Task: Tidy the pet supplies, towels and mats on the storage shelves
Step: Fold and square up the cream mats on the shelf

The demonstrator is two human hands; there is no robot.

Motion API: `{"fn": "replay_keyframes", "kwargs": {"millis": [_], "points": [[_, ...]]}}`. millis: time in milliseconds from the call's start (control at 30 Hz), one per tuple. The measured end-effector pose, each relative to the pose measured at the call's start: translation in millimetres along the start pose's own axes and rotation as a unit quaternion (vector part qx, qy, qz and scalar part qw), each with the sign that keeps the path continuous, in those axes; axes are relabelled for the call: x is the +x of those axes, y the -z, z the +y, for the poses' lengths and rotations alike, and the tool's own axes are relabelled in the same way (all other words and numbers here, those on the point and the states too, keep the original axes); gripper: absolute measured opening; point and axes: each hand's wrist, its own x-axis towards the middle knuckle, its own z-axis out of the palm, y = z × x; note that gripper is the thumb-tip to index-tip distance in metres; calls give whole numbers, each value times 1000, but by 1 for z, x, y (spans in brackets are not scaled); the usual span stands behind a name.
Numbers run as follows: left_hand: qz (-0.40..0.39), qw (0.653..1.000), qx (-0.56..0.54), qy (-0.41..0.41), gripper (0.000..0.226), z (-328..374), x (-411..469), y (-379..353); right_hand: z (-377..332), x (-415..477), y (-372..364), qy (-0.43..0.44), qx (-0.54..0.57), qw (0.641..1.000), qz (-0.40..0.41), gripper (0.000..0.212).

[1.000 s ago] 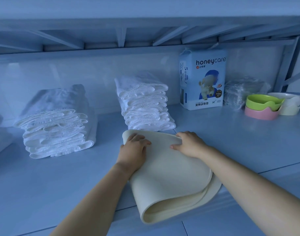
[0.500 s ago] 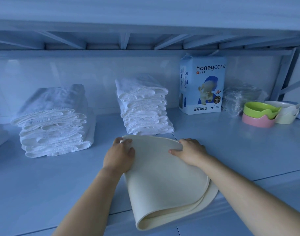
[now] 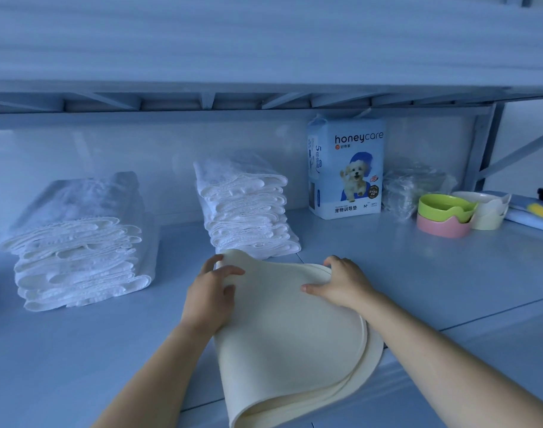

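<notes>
**Shelf** (image 3: 79,350), pale, with a second shelf deck overhead.

1. Cream mat (image 3: 295,335): soft, folded over on itself in rounded layers. It lies at the middle of the shelf's front edge, with the fold overhanging that edge. Its far left corner is lifted off the shelf.
2. Left hand (image 3: 210,296): fingers curled round the mat's raised far left corner, gripping it.
3. Right hand (image 3: 341,285): fingers hooked over the mat's far right edge, thumb laid flat on the top layer, holding the edge.
4. Stack of folded white towels (image 3: 75,248): left part of the shelf, well apart from the mat.
5. Second stack of folded white towels (image 3: 245,211): middle of the shelf, just behind the mat's raised corner.
6. Honeycare pet training pad pack (image 3: 346,168): upright against the back wall, right of the second stack.
7. Clear plastic bundle (image 3: 415,186): just beside the pack, contents unclear.
8. Green pet bowl (image 3: 446,205): nested in a pink bowl (image 3: 443,227), toward the shelf's right end.
9. Cream bowls (image 3: 489,211): stacked, touching the green bowl's right side.
</notes>
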Motion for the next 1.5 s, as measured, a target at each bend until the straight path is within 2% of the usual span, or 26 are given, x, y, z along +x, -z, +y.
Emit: {"fn": "replay_keyframes", "kwargs": {"millis": [100, 200, 300, 533, 767, 1100, 1333, 1400, 1500], "points": [[8, 1000, -12, -23, 43, 4, 0, -1, 2, 0, 4, 16, 48, 999, 10, 62], [17, 997, -25, -67, 49, 14, 2, -2, 8, 0, 8, 37, 49, 998, 34, 41], [21, 994, -20, -104, 52, 26, 9, -1, 16, 1, 14, 40, 70, 995, 55, 32], [-11, 993, 3, -118, 50, 61, 26, -21, 47, 13, 34, 65, 59, 994, 68, 27], [-3, 991, 11, -131, 51, 108, 57, -65, 98, 49, 59, 70, 51, 993, 82, 21], [38, 995, -14, -89, 47, 192, 132, -172, 199, 162, 117, 91, -16, 992, 84, 17], [76, 996, -6, -42, 38, 223, 190, -220, 217, 246, 132, 146, -73, 982, 98, 22], [42, 999, 2, -22, 30, 221, 200, -230, 216, 259, 131, 161, -113, 976, 93, 21], [-66, 996, 53, 14, 31, 208, 199, -247, 226, 266, 120, 157, -181, 969, 55, 22]]}}
